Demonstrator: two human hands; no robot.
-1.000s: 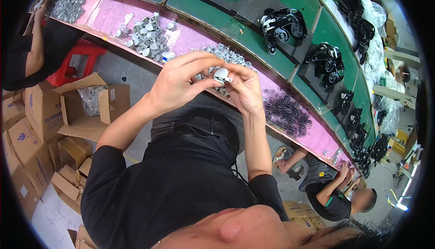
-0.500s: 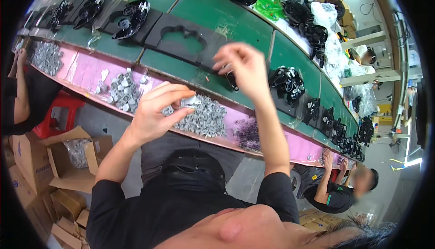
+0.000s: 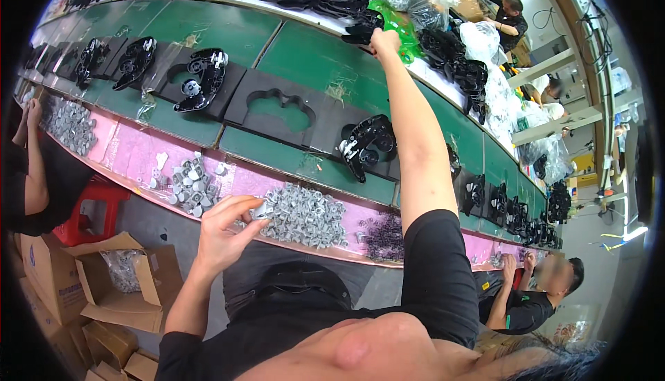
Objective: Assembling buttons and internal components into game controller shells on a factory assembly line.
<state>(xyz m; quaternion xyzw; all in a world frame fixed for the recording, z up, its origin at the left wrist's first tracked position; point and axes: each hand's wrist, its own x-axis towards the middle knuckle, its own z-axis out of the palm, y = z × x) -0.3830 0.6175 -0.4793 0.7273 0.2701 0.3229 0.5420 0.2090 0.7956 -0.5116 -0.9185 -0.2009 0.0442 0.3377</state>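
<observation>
- Green conveyor belt [image 3: 312, 55]: runs between the two hands, carrying black foam trays [image 3: 277, 107], one with an empty cut-out.
- Pink mat [image 3: 138, 152]: lies along the near belt edge, just beyond the left hand.
- Open brown cardboard box [image 3: 114, 280]: on the floor, left of and below the left hand; holds a clear bag of small parts.
- Clear and green plastic bags [image 3: 478, 34]: heaped just right of the right hand.
- Black plastic shell [image 3: 364, 142]: rests on a tray between the hands.
- Pile of small grey parts [image 3: 305, 215]: just right of the left hand.
- Right hand [image 3: 383, 40]: arm fully extended, fingers closed on a black part [image 3: 361, 29] at the far row.
- Left hand [image 3: 225, 225]: well apart from the right, fingertips pinching one grey part [image 3: 261, 210].
</observation>
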